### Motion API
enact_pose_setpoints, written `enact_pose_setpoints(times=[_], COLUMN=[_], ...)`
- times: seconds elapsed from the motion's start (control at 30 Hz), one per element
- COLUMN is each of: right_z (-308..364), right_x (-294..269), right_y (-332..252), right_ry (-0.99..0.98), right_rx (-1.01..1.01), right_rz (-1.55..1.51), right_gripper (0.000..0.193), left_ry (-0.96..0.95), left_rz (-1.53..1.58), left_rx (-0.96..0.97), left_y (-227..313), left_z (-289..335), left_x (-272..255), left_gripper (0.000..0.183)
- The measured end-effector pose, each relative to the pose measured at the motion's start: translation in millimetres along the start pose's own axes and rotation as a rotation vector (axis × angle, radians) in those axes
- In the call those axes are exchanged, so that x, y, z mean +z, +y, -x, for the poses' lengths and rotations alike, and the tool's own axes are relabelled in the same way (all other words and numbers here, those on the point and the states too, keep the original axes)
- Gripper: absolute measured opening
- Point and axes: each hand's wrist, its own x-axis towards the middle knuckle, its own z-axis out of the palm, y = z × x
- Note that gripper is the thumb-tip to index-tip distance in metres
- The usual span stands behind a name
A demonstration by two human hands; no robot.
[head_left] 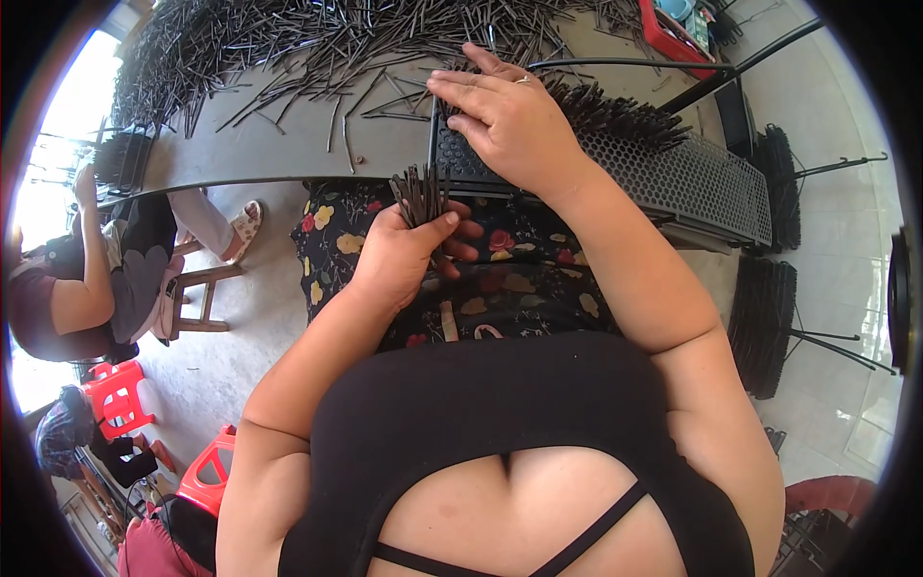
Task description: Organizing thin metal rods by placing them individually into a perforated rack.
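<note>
My left hand (399, 245) is closed around a bundle of thin dark sticks (420, 197), held upright just off the table's near edge. The stick tops fan out above the thumb. Over the left end of a black perforated rack (663, 178) is my right hand (510, 120), its fingers stretched toward the left and the thumb apart from them. I see nothing between those fingers. Many dark sticks (615, 113) stand packed in rows in the rack, partly hidden behind my right hand.
A large heap of loose dark sticks (288, 38) covers the back of the grey table (250, 144). A red tray (668, 38) lies at the back right. Filled black racks (764, 322) stand on the right. At left, a person (87, 269) sits by another rack (123, 159); red stools (120, 396) stand lower.
</note>
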Motion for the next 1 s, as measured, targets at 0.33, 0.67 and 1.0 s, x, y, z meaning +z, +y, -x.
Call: enact_pose_setpoints(times=[0.33, 0.67, 1.0], right_z=[5.0, 27.6, 35.6], right_x=[-25.1, -32.0, -27.9], right_y=[-38.7, -33.7, 10.7], right_ry=[-0.222, -0.177, 0.438], right_rx=[0.494, 0.834, 0.640], right_rz=[-0.703, -1.155, -0.873], right_gripper=[0.027, 0.015, 0.008], left_ry=[-0.078, -0.140, 0.038], left_rz=[0.077, 0.087, 0.061], left_rx=[0.062, 0.037, -0.168], left_y=[0.8, 8.7, 8.0], left_z=[3.1, 3.9, -12.1], left_x=[-1.3, 6.6, 5.7], left_gripper=[0.021, 0.025, 0.024])
